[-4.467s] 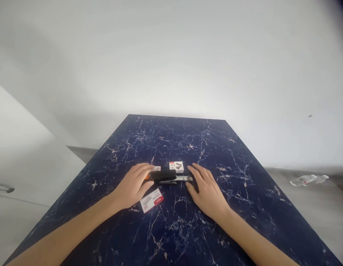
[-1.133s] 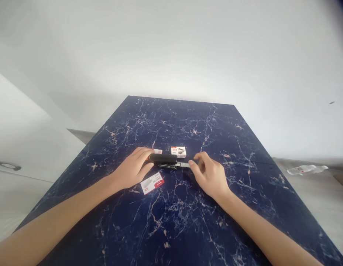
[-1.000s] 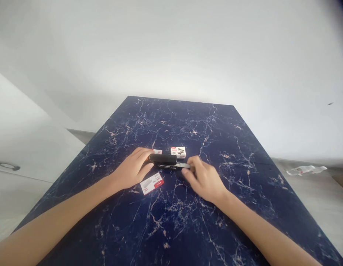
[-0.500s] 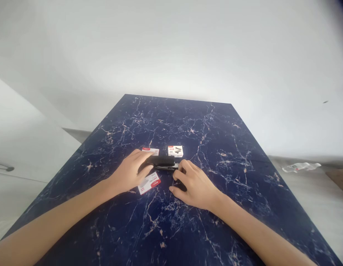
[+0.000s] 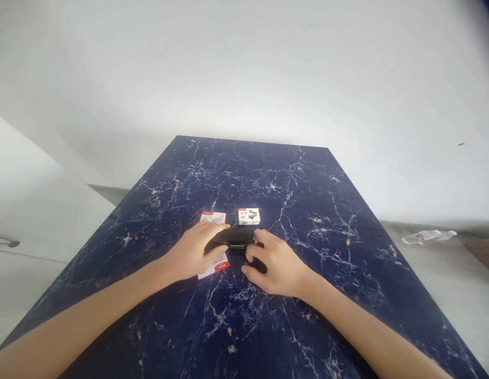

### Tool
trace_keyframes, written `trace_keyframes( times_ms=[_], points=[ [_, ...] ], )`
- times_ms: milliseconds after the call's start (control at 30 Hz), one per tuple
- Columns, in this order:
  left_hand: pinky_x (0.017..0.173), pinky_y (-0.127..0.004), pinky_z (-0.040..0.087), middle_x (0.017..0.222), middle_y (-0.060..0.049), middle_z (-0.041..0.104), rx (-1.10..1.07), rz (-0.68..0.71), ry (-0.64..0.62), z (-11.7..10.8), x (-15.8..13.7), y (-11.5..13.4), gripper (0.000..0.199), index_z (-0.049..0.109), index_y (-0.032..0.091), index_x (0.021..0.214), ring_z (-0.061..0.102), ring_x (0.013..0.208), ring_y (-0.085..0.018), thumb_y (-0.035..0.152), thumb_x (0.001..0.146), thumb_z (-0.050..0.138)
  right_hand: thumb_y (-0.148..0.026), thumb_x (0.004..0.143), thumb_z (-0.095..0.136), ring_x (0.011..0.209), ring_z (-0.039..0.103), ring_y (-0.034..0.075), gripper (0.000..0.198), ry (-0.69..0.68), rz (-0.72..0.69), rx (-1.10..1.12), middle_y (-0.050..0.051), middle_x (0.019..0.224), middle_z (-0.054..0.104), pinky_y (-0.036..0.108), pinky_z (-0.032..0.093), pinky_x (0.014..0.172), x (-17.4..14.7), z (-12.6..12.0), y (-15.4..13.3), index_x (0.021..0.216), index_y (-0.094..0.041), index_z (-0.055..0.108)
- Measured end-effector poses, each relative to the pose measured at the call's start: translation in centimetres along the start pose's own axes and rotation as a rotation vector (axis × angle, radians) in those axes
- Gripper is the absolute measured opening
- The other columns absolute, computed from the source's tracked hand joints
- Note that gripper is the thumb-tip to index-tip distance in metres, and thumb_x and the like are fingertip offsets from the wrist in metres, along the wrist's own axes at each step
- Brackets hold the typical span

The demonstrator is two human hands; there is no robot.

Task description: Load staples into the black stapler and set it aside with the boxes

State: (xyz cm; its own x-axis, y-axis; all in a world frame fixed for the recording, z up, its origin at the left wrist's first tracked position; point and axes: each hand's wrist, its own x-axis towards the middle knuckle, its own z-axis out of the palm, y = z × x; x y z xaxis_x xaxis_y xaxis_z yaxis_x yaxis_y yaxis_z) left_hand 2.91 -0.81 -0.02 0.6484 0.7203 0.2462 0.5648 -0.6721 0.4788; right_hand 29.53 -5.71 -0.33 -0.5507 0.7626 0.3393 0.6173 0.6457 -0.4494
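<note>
A black stapler (image 5: pixel 240 236) lies crosswise over the table, with a thin strip of bare metal along its near side. My left hand (image 5: pixel 199 247) is closed around its left part, fingers on the far side and thumb on the near side. At the other end, my right hand (image 5: pixel 278 261) is bent with its fingertips against the stapler. Just beyond stands a small white box (image 5: pixel 249 216) with a stapler picture and red print. A red-and-white card or flat pack (image 5: pixel 215 216) shows past my left fingers, and another red-and-white one (image 5: pixel 213 268) lies partly under my left hand.
The dark blue marble-patterned table (image 5: pixel 244 179) narrows away from me toward a pale wall. Beyond its right edge, a clear plastic bottle (image 5: pixel 428 237) lies lower down. At far left is a dark cable-like loop (image 5: pixel 5 241).
My left hand and the stapler have come slightly nearer to me. More of the far card shows now, less of the near one. The stapler's metal part at the right end is less visible.
</note>
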Motion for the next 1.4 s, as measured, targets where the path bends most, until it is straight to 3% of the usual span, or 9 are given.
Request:
trace_keyframes(
  times_ms=[233, 400, 633, 800, 933, 1033, 1133, 1267, 1400],
  points=[
    [0.111, -0.051, 0.049, 0.148, -0.012, 0.056, -0.008, -0.17, 0.317, -1.1, 0.2, -1.8, 0.046, 0.046, 0.023, 0.15, 0.055, 0.134, -0.029, 0.039, 0.107, 0.044, -0.023, 0.096, 0.054, 0.063, 0.046, 0.014, 0.033, 0.278, 0.29, 0.218, -0.001, 0.071, 0.049, 0.029, 0.035, 0.06, 0.0, -1.2, 0.9, 0.066, -0.021, 0.042],
    [0.115, -0.055, 0.041, 0.147, -0.01, 0.057, -0.039, -0.263, 0.024, -1.5, 0.8, -3.6, 0.048, 0.049, 0.026, 0.153, 0.048, 0.14, -0.03, 0.042, 0.111, 0.033, -0.026, 0.097, 0.057, 0.064, 0.05, 0.014, 0.029, 0.252, 0.344, 0.21, -0.001, 0.073, 0.055, 0.029, 0.038, 0.061, 0.6, -1.1, 1.2, 0.07, -0.021, 0.048],
    [0.099, -0.049, 0.053, 0.131, -0.012, 0.065, -0.162, -0.068, -0.191, -2.4, 0.3, -2.4, 0.055, 0.044, 0.029, 0.157, 0.063, 0.114, -0.028, 0.052, 0.108, 0.035, -0.032, 0.097, 0.058, 0.06, 0.05, 0.014, 0.02, 0.204, 0.431, 0.242, -0.004, 0.069, 0.055, 0.027, 0.038, 0.057, 0.2, -0.8, 1.5, 0.082, -0.024, 0.047],
    [0.109, -0.05, 0.051, 0.166, -0.01, 0.038, -0.119, 0.101, -0.249, -2.9, -0.3, 0.2, 0.062, 0.038, 0.034, 0.16, 0.049, 0.143, -0.035, 0.052, 0.103, 0.053, -0.035, 0.102, 0.049, 0.052, 0.051, 0.014, 0.015, 0.219, 0.458, 0.221, -0.007, 0.062, 0.052, 0.028, 0.039, 0.056, 0.1, -0.7, 1.3, 0.091, -0.025, 0.045],
    [0.095, -0.041, 0.061, 0.167, -0.012, 0.035, -0.16, 0.137, -0.312, -3.8, -1.0, 1.9, 0.069, 0.036, 0.036, 0.16, 0.056, 0.138, -0.034, 0.05, 0.098, 0.063, -0.039, 0.107, 0.04, 0.061, 0.064, 0.018, 0.021, 0.247, 0.521, 0.279, -0.005, 0.067, 0.064, 0.03, 0.049, 0.066, -0.1, -0.8, 1.1, 0.116, -0.024, 0.052],
    [0.091, -0.041, 0.061, 0.152, -0.014, 0.052, -0.058, 0.188, -0.179, -3.6, -1.5, 3.4, 0.058, 0.051, 0.028, 0.147, 0.065, 0.122, -0.03, 0.044, 0.094, 0.067, -0.041, 0.108, 0.04, 0.068, 0.07, 0.019, 0.027, 0.263, 0.555, 0.312, -0.002, 0.074, 0.071, 0.032, 0.053, 0.072, -0.2, -0.9, 1.1, 0.125, -0.024, 0.053],
    [0.084, -0.042, 0.059, 0.118, -0.011, 0.071, 0.063, 0.464, 0.046, -1.7, -2.3, 5.8, 0.029, 0.067, 0.022, 0.118, 0.067, 0.095, -0.024, 0.037, 0.094, 0.061, -0.042, 0.108, 0.041, 0.069, 0.071, 0.019, 0.029, 0.25, 0.555, 0.319, -0.001, 0.078, 0.073, 0.032, 0.053, 0.073, -0.2, -0.9, 1.3, 0.126, -0.024, 0.053],
    [0.09, -0.04, 0.056, 0.118, -0.015, 0.074, 0.327, 0.713, 0.084, 1.1, -3.6, 8.3, 0.023, 0.075, 0.011, 0.104, 0.067, 0.104, -0.027, 0.029, 0.091, 0.069, -0.04, 0.108, 0.041, 0.073, 0.071, 0.02, 0.029, 0.218, 0.52, 0.286, 0.0, 0.081, 0.073, 0.032, 0.053, 0.074, 0.0, -0.8, 1.4, 0.127, -0.024, 0.055],
    [0.09, -0.039, 0.057, 0.125, -0.014, 0.073, 0.383, 0.748, 0.107, 1.0, -3.9, 8.7, 0.025, 0.079, 0.012, 0.098, 0.067, 0.106, -0.027, 0.033, 0.093, 0.067, -0.037, 0.108, 0.041, 0.073, 0.07, 0.02, 0.028, 0.186, 0.459, 0.23, -0.001, 0.081, 0.071, 0.032, 0.051, 0.074, 0.1, -0.9, 1.3, 0.127, -0.023, 0.056]
  ],
)
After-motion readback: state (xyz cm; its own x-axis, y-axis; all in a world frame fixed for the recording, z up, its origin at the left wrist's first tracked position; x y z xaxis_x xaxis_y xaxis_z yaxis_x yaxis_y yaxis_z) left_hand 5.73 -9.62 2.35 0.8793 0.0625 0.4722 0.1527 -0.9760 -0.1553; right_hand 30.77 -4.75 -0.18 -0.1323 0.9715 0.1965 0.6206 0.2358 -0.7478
